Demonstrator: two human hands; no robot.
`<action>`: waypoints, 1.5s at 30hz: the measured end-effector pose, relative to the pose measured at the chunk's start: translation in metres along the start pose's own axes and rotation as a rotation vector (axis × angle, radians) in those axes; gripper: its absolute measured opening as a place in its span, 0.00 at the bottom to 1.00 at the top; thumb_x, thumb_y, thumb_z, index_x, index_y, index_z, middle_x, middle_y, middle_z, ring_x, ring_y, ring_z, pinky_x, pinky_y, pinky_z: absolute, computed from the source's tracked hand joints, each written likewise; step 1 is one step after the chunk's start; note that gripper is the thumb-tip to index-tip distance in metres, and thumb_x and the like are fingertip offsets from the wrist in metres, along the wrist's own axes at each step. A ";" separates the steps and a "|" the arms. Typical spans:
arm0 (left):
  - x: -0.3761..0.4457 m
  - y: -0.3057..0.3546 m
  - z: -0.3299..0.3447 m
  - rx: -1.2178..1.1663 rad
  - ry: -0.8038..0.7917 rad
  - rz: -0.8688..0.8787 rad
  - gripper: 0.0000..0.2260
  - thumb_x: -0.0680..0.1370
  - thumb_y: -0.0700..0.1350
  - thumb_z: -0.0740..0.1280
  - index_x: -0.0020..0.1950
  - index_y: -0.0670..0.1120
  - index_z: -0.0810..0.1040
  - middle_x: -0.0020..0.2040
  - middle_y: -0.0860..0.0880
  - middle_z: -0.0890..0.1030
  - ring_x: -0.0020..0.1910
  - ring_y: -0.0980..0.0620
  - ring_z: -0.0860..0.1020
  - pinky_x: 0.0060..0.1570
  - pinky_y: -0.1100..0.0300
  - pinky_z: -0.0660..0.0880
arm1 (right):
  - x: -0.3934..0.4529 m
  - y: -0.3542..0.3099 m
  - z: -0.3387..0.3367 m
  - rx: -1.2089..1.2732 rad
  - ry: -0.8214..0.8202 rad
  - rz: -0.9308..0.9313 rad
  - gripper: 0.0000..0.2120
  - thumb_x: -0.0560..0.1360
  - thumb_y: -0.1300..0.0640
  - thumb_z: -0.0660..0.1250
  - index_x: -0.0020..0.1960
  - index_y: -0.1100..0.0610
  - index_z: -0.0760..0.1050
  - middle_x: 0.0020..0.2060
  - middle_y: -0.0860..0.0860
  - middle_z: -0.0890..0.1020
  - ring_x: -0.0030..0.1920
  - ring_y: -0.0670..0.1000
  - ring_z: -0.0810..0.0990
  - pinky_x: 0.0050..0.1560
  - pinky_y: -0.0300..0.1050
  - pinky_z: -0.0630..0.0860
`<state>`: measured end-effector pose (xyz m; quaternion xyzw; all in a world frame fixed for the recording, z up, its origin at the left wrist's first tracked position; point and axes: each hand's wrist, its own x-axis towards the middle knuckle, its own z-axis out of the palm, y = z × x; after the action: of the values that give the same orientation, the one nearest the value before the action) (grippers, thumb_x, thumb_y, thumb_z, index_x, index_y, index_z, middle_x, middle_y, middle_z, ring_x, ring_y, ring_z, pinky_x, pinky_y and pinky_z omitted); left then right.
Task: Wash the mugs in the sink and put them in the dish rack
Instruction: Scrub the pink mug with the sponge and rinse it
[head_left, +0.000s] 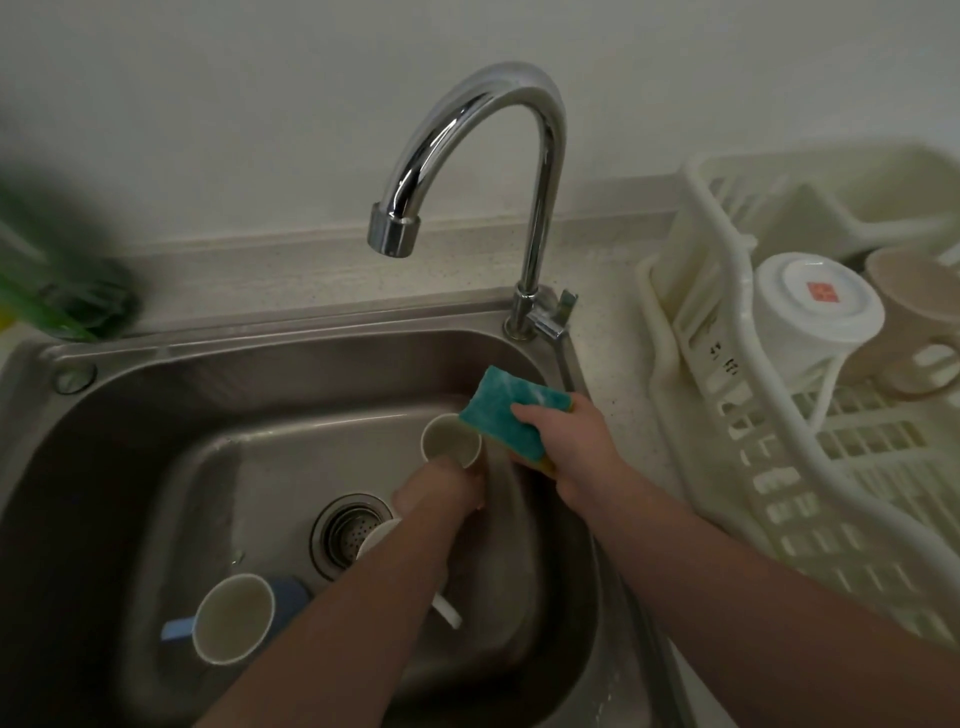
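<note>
In the steel sink (156, 415), my left hand (441, 491) grips a pale mug (451, 441) from below, its mouth tilted up toward me. My right hand (576, 457) holds a teal sponge (511, 413) with a yellow underside right beside the mug's rim. A blue mug (236, 618) with a white inside lies on its side at the sink's front left. Another white mug (376, 535) sits by the drain, mostly hidden under my left forearm. In the white dish rack (779, 467) on the right, a white mug (815, 317) and a beige mug (919, 322) rest upside down.
The chrome faucet (467, 156) arches over the sink, and no water runs from its spout. The drain strainer (348, 530) sits in the sink's middle. A blurred green bottle (57, 280) stands on the counter at the back left. The wall runs close behind.
</note>
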<state>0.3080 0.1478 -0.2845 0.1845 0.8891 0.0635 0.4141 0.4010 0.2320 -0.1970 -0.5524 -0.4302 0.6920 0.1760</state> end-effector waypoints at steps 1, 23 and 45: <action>-0.002 -0.002 0.000 0.002 0.038 -0.014 0.20 0.70 0.62 0.61 0.49 0.49 0.82 0.49 0.48 0.81 0.52 0.46 0.80 0.56 0.53 0.74 | 0.000 0.001 0.000 -0.003 0.002 0.002 0.14 0.71 0.60 0.73 0.52 0.53 0.70 0.49 0.54 0.79 0.50 0.55 0.80 0.52 0.56 0.80; 0.003 -0.055 -0.064 -0.756 0.076 0.300 0.09 0.81 0.42 0.62 0.61 0.46 0.75 0.58 0.40 0.79 0.57 0.40 0.78 0.58 0.51 0.75 | -0.011 -0.006 0.023 -0.034 0.010 -0.056 0.12 0.73 0.59 0.70 0.49 0.48 0.69 0.45 0.48 0.76 0.45 0.49 0.78 0.46 0.51 0.81; -0.120 -0.113 -0.234 1.088 0.465 0.522 0.12 0.75 0.39 0.63 0.59 0.45 0.77 0.59 0.43 0.76 0.59 0.45 0.74 0.54 0.52 0.75 | -0.092 -0.061 0.103 -0.220 -0.209 -0.212 0.11 0.71 0.65 0.72 0.43 0.53 0.71 0.45 0.54 0.79 0.50 0.56 0.80 0.54 0.55 0.79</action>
<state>0.1695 0.0070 -0.0775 0.5596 0.7866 -0.2592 0.0291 0.3226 0.1590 -0.0899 -0.4451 -0.5749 0.6720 0.1408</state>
